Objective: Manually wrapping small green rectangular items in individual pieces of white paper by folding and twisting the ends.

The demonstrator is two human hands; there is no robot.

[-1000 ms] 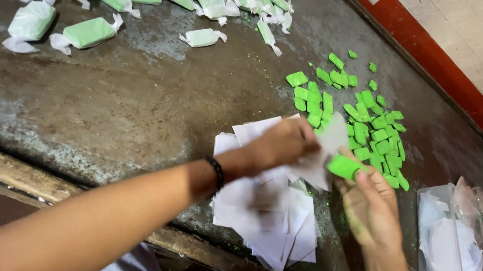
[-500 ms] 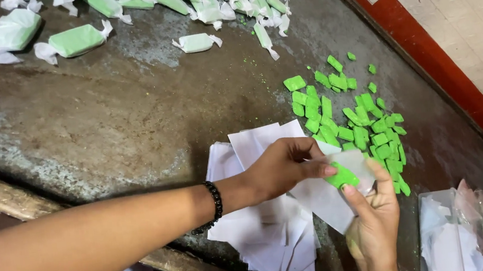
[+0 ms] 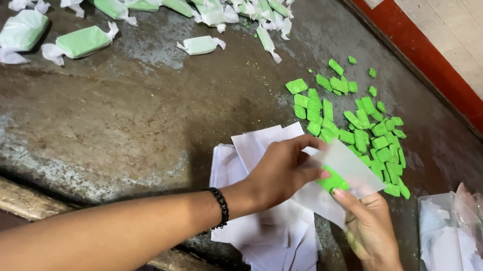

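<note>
Where the dark, stained worktop point(image 3: 103, 126) meets a red-and-tiled wall point(image 3: 422, 33), bare room lies centrally; both hands' fingers, left hand point(image 3: 284, 170) and right hand point(image 3: 371, 229), are closed on a wrapper point(image 3: 347, 169) with a green piece point(image 3: 333, 181).

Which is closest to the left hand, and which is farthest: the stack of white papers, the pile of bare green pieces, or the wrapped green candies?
From the left hand:
1. Stack of white papers, right under it.
2. Pile of bare green pieces, just beyond, toward the wall.
3. Wrapped green candies, far off at the table's top edge.

Left hand point(image 3: 284, 170) pinches, forearm outstretched; right hand point(image 3: 371, 229) seemingly cupped, fingers up.
</note>
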